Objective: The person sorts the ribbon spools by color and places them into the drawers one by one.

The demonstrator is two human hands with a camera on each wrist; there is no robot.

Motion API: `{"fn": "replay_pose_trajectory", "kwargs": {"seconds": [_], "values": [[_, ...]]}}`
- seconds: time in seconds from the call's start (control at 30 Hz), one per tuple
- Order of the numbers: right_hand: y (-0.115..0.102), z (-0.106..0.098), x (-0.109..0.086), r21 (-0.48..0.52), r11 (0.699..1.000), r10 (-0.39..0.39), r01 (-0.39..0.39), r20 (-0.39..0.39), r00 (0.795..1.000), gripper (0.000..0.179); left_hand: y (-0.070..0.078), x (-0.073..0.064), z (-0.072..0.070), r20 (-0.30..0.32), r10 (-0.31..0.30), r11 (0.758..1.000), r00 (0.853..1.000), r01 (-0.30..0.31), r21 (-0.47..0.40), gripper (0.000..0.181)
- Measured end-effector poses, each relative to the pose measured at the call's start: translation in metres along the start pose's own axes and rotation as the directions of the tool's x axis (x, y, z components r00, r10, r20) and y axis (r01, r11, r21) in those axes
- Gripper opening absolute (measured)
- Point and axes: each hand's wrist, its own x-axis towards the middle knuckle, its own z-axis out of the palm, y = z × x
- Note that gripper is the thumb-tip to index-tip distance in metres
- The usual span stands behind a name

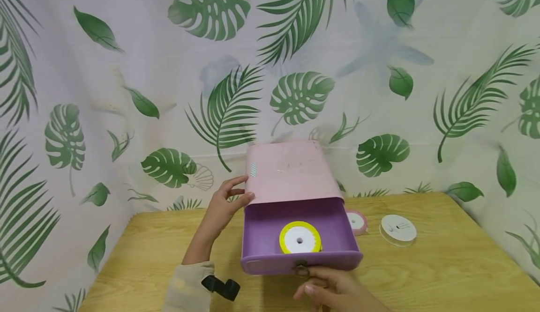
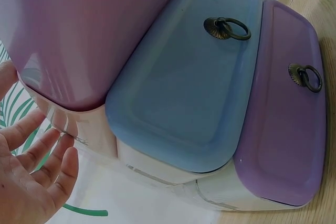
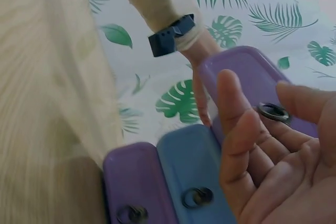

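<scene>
A pink drawer cabinet stands on the table, its top purple drawer pulled out. Inside lies a yellow-rimmed ribbon spool with a white face. My left hand touches the cabinet's left side, fingers spread and fairly straight; the left wrist view shows this hand beside the cabinet wall. At the drawer front, fingers of my right hand hold the metal ring pull. In the right wrist view the thumb and a finger of that hand are at the ring, its other fingers curled.
Below are a shut blue drawer and a shut purple drawer, each with a ring pull. Right of the cabinet lie a pink-rimmed spool, partly hidden, and a white spool. A leaf-printed cloth hangs behind the wooden table.
</scene>
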Motion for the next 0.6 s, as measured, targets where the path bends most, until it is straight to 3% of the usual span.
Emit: {"fn": "replay_pose_trajectory", "kwargs": {"seconds": [0.27, 0.37, 0.6], "values": [[-0.005, 0.004, 0.012, 0.201, 0.978, -0.070, 0.059, 0.050, 0.996, 0.046, 0.001, 0.000, -0.001, -0.003, 0.008, 1.000, 1.000, -0.008, 0.004, 0.054], [-0.009, 0.001, 0.015, 0.207, 0.975, -0.087, 0.080, 0.026, 0.996, 0.046, 0.001, 0.001, -0.001, -0.005, 0.008, 1.000, 1.000, -0.008, 0.005, 0.054], [-0.011, -0.006, 0.035, 0.152, 0.987, -0.041, 0.055, -0.094, 0.995, 0.050, 0.002, 0.000, -0.001, -0.001, 0.010, 1.000, 1.000, -0.010, -0.011, 0.054]]}}
